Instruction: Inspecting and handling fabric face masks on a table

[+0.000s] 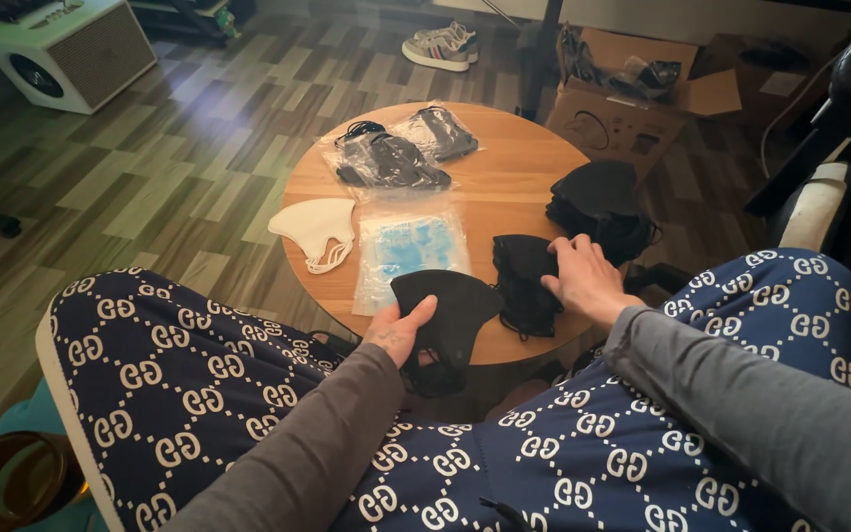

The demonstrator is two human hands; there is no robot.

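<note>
Black fabric face mask, soft and curved, gripped in left hand over near edge of round wooden table, thumb across its top, fingers curled beneath; ear loops dangling below table edge, probably, though dim light hides them. Right hand resting with fingers narrowly spread on small stack of black fabric masks at near right edge, holding nothing closed. Larger heap of black masks further along right edge. Clear plastic packet of pale blue masks just beside held mask, toward table centre; white cloth mask at left edge; two clear bags of dark masks at far edge.

Best handled by pinching only top layer of stack with fingertips, pressing lightly to keep lower masks from sliding off edge. Worth keeping held mask flat and loops untangled, clear of blue packet.
</note>
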